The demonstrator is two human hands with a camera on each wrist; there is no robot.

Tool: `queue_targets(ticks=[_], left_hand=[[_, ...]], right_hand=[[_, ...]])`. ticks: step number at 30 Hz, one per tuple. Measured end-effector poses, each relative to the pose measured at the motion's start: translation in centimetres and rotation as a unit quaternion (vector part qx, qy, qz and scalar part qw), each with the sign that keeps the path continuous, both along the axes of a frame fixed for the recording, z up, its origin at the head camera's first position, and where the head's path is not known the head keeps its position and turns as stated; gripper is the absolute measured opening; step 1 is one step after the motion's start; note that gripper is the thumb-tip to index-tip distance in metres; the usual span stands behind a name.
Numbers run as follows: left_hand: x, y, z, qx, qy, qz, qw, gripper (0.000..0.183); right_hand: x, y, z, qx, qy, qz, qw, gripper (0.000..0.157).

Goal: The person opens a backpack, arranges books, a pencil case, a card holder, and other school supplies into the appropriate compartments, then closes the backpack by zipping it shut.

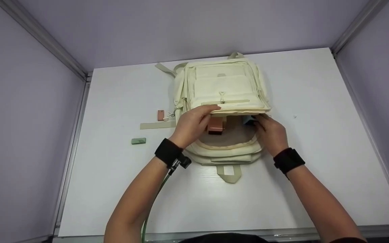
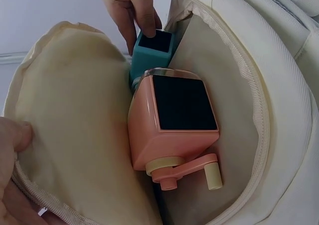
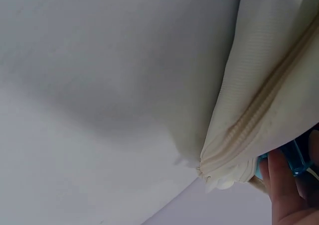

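A cream backpack (image 1: 223, 84) lies unzipped on the table, its front flap (image 2: 70, 110) lifted. The left hand (image 1: 192, 123) pinches the edge of that flap, thumb on the inner face in the left wrist view. Inside the opening sits a pink crank pencil sharpener (image 2: 174, 110) with a black base and a cream-tipped handle. Beyond it the right hand (image 1: 271, 133) grips a teal box-shaped object (image 2: 152, 51) with a black end, at the opening's right side. The right wrist view shows its fingers (image 3: 284, 185) against the shiny blue part; the rest is hidden by cloth.
Left of the backpack lie a green block-like item (image 1: 138, 140) and a small pink tag (image 1: 160, 115) beside a clip. A beige strap (image 1: 157, 125) reaches left across the white table (image 1: 113, 189). Grey-violet panels (image 1: 29, 118) enclose the back and sides.
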State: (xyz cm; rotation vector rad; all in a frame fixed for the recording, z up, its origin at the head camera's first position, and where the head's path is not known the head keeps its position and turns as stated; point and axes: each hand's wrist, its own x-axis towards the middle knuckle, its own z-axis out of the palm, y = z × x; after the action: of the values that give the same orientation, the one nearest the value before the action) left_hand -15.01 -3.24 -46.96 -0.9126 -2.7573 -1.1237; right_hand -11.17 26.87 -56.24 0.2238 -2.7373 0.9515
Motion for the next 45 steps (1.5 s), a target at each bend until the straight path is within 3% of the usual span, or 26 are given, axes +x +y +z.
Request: queue_targets(ticks=[7,10,18,23,31,38,45], left_hand=[[-0.1,0.0,0.1,0.005,0.006,0.008,0.9999,0.032],[-0.1,-0.1,0.2,0.008,0.0,0.017,0.9998,0.032],[-0.3,0.0,0.1,0.01,-0.006,0.021,0.9997,0.033],[-0.4,0.1,0.1,0.012,-0.007,0.02,0.9997,0.033],[-0.5,0.1,0.4,0.021,-0.012,0.024,0.9994,0.034],[-0.6,0.3,0.8,0.035,-0.015,0.025,0.999,0.033],[-0.3,0.1,0.4,0.018,-0.009,0.008,0.9998,0.033]], right_hand=[[0.5,0.1,-0.4,0.025,0.074,0.024,0.997,0.034],[0.5,0.0,-0.5,0.025,0.08,0.032,0.996,0.033],[-0.4,-1.5,0.1,-0.01,-0.04,-0.036,0.999,0.048],[-1.4,-2.0,0.5,-0.012,-0.056,-0.061,0.997,0.042],[-0.8,-2.5,1.3,0.0,0.003,-0.062,0.998,0.039],[0.2,-5.0,2.0,0.081,0.091,-0.025,0.992,0.036],[0.6,-6.8,1.7,0.118,0.093,0.006,0.989,0.035]])
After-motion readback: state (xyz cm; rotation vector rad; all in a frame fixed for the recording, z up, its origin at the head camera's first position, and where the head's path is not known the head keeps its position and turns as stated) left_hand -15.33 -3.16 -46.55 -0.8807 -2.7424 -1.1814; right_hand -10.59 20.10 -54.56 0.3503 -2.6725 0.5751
